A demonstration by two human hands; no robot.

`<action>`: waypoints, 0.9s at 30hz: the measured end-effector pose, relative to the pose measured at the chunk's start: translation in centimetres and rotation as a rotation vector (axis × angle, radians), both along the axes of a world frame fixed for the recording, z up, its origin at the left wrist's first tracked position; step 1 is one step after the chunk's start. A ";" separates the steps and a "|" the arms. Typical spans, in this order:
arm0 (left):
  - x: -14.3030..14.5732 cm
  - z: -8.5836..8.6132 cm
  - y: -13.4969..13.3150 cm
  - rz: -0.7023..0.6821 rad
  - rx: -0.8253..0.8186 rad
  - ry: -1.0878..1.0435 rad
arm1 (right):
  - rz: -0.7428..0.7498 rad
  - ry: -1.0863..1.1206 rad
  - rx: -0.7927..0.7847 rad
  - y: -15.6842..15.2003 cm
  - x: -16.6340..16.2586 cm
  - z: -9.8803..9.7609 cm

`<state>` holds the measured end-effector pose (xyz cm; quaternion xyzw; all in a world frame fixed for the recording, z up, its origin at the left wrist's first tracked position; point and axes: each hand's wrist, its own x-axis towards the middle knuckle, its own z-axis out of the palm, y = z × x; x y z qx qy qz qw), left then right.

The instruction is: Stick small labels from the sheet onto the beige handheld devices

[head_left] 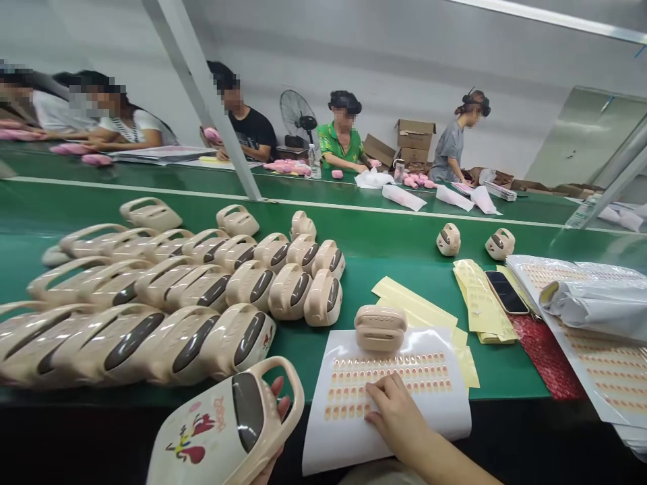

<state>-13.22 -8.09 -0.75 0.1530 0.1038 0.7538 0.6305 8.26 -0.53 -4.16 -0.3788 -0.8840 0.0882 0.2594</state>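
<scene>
My left hand (pixel 282 397) is closed around the handle side of a beige device (pixel 202 424). This device has a carrying handle, a dark oval panel and a red cartoon print on its pale face, which is tilted up. Most of the left hand is hidden behind it. My right hand (pixel 397 414) rests on a white sheet of small oval stickers (pixel 348 438). Thumb and forefinger are bent together at the sticker rows; anything between their tips is too small to make out. Another beige device (pixel 381 329) stands on the sheet's far edge.
Rows of similar devices (pixel 187 289) fill the left of the green bench (pixel 384 249). Yellow backing papers (pixel 419 300), a phone (pixel 506 293) and more sticker sheets (pixel 601 350) lie to the right. Several co-workers sit or stand across the bench behind a metal post (pixel 217 101).
</scene>
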 end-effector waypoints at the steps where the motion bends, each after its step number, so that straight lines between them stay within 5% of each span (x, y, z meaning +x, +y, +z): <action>1: 0.3 0.2 0.0 0.003 0.031 -0.006 | 0.004 -0.024 0.044 0.0 -0.1 -0.5; 7: 1.7 1.0 1.0 -0.015 0.192 0.048 | -0.016 -0.101 0.296 -0.4 -0.6 -2.6; 15: 2.7 -0.2 1.1 -0.017 0.170 -0.006 | -0.018 0.019 0.211 -0.4 -0.9 -2.9; 17: 3.3 -0.8 1.2 -0.017 0.183 -0.052 | -0.053 0.132 -0.007 -0.4 -1.1 -1.7; 20: 4.5 -1.4 1.5 -0.027 0.240 -0.145 | -0.098 0.541 -0.658 -0.6 -1.7 1.6; 22: 5.3 -1.5 1.7 -0.055 0.301 -0.179 | -0.115 0.855 -0.945 -0.8 -2.3 3.9; 24: 6.0 -1.4 2.0 -0.103 0.351 -0.184 | -0.106 1.033 -1.028 -1.1 -3.0 5.7; 27: 6.9 -1.1 2.3 -0.166 0.431 -0.197 | -0.087 1.017 -1.056 -1.4 -3.7 6.6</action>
